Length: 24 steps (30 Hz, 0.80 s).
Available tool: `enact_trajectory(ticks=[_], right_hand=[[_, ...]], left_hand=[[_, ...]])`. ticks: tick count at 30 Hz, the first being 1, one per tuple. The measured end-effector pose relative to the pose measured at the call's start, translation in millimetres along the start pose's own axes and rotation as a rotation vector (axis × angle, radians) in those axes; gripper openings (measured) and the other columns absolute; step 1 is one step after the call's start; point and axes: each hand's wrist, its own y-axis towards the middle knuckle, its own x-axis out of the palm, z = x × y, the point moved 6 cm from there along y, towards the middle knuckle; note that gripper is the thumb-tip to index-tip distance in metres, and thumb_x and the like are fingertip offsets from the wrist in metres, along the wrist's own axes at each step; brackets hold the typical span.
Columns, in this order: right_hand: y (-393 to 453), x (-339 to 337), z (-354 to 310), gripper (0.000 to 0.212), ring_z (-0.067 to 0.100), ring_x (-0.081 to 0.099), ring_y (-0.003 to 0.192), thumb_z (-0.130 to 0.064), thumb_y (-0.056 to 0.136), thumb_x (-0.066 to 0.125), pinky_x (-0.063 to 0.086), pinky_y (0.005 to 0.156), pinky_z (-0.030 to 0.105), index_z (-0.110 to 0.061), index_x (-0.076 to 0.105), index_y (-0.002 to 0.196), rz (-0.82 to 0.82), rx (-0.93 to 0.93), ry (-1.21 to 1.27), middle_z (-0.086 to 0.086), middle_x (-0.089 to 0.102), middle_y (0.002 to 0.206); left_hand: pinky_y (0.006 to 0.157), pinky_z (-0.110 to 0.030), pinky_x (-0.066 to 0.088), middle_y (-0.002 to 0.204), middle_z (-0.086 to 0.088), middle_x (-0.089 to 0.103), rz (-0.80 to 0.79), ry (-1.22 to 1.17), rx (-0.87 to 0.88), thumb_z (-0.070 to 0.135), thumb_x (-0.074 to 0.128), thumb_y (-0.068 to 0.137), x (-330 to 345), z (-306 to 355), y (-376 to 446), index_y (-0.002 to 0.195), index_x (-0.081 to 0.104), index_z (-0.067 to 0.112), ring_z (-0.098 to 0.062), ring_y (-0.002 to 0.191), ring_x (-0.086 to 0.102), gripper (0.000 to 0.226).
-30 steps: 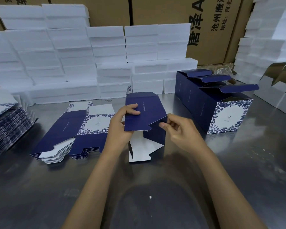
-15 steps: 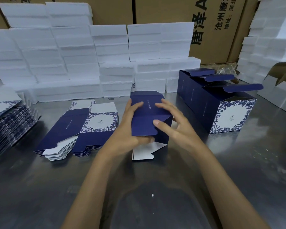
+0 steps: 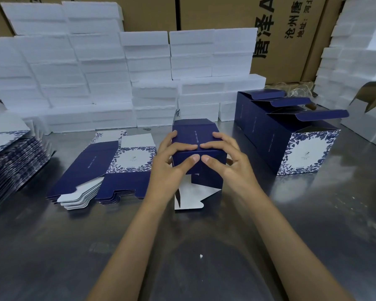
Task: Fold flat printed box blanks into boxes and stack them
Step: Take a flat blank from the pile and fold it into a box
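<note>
A dark blue box [image 3: 193, 132] stands half folded at the middle of the metal table [image 3: 204, 268]. Its white flap [image 3: 191, 196] lies toward me on the table. My left hand [image 3: 172, 168] holds the box from the left, fingers on top and thumb on the near face. My right hand [image 3: 228, 164] holds it the same way from the right. Both thumb tips and forefinger tips nearly meet at the box's middle. A pile of flat blue-and-white blanks [image 3: 104, 170] lies to the left. A row of folded boxes [image 3: 291, 137] with open lids stands at the right.
White foam blocks [image 3: 122, 79] are stacked in a wall along the back, and more [image 3: 352, 68] at the right. Another pile of blanks [image 3: 9, 161] sits at the far left edge. Brown cartons [image 3: 280, 29] stand behind. Open grey cartons [image 3: 373, 118] are at far right.
My hands have closed in on the box from both sides; the blue flap that stood up is now pressed down flat, and my thumbs have come together on the near face.
</note>
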Motion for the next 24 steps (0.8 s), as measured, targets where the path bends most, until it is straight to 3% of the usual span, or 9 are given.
enact_trajectory(ticks=[3, 5, 8, 11, 16, 18, 21, 24], right_hand=[[-0.1, 3.1, 0.5, 0.018, 0.005, 0.050, 0.131, -0.011, 0.087, 0.078, 0.044, 0.111, 0.038, -0.019, 0.077, 0.103, 0.073, -0.004, 0.019, -0.009, 0.053, 0.138], [1.2, 4.9, -0.2, 0.014, 0.008, 0.052, 0.128, -0.011, 0.087, 0.078, 0.043, 0.110, 0.040, -0.019, 0.077, 0.098, 0.100, -0.016, 0.010, -0.007, 0.056, 0.134], [2.8, 4.2, -1.8, 0.014, 0.015, 0.054, 0.127, -0.009, 0.086, 0.078, 0.043, 0.109, 0.046, -0.020, 0.077, 0.095, 0.105, -0.039, 0.003, -0.005, 0.059, 0.130], [3.4, 0.7, -0.1, 0.018, 0.012, 0.054, 0.128, -0.011, 0.087, 0.078, 0.046, 0.107, 0.048, -0.025, 0.077, 0.098, 0.058, -0.020, 0.013, -0.008, 0.058, 0.131], [5.4, 0.0, -0.6, 0.016, 0.012, 0.055, 0.127, -0.009, 0.088, 0.076, 0.046, 0.107, 0.049, -0.020, 0.077, 0.099, 0.052, -0.018, 0.009, -0.006, 0.059, 0.131], [5.2, -0.1, 0.2, 0.017, 0.009, 0.054, 0.129, -0.010, 0.088, 0.076, 0.047, 0.108, 0.047, -0.022, 0.078, 0.101, 0.046, -0.018, -0.005, -0.007, 0.058, 0.133], [2.2, -4.4, 5.9, 0.043, -0.006, 0.050, 0.128, -0.022, 0.088, 0.079, 0.054, 0.102, 0.036, -0.035, 0.067, 0.127, 0.011, 0.050, 0.087, -0.018, 0.051, 0.144], [0.4, -14.5, 23.7, 0.087, 0.000, 0.048, 0.133, -0.063, 0.075, 0.078, 0.046, 0.108, 0.035, -0.049, 0.035, 0.149, 0.061, 0.257, 0.177, -0.024, 0.039, 0.154]], left_hand=[[0.110, -0.018, 0.035, 0.144, 0.012, 0.049, 0.053, -0.018, 0.011, 0.015, 0.079, 0.083, 0.4, -0.7, -0.4, 0.094, 0.076, 0.031, 0.006, 0.133, 0.042, 0.020], [0.108, -0.023, 0.038, 0.137, 0.013, 0.054, 0.077, -0.036, 0.022, 0.013, 0.079, 0.083, 1.0, -0.5, -0.7, 0.091, 0.076, 0.029, 0.008, 0.127, 0.047, 0.018], [0.097, -0.012, 0.039, 0.129, 0.015, 0.057, 0.073, -0.038, 0.030, 0.013, 0.079, 0.083, 0.0, 2.9, -0.5, 0.089, 0.076, 0.031, 0.013, 0.118, 0.050, 0.019], [0.089, -0.001, 0.036, 0.133, 0.016, 0.056, -0.001, -0.005, 0.010, 0.014, 0.078, 0.084, -4.7, 6.7, 1.6, 0.093, 0.076, 0.035, 0.012, 0.121, 0.049, 0.022], [0.105, -0.032, 0.045, 0.133, 0.012, 0.060, -0.009, -0.027, -0.008, 0.010, 0.075, 0.086, -8.2, 9.2, 0.5, 0.095, 0.077, 0.033, 0.002, 0.126, 0.051, 0.024], [0.103, -0.029, 0.045, 0.134, 0.012, 0.060, -0.010, -0.019, -0.004, 0.010, 0.075, 0.087, -7.5, 10.2, 0.1, 0.096, 0.076, 0.033, 0.004, 0.125, 0.051, 0.025], [0.094, -0.006, 0.040, 0.141, 0.017, 0.054, -0.042, 0.019, -0.013, 0.012, 0.073, 0.089, -9.9, 8.3, 0.8, 0.107, 0.073, 0.037, 0.009, 0.128, 0.046, 0.031], [0.092, 0.000, 0.038, 0.144, 0.017, 0.052, 0.017, 0.036, -0.030, 0.014, 0.069, 0.092, -19.0, 3.5, 2.1, 0.124, 0.067, 0.036, 0.009, 0.130, 0.045, 0.038]])
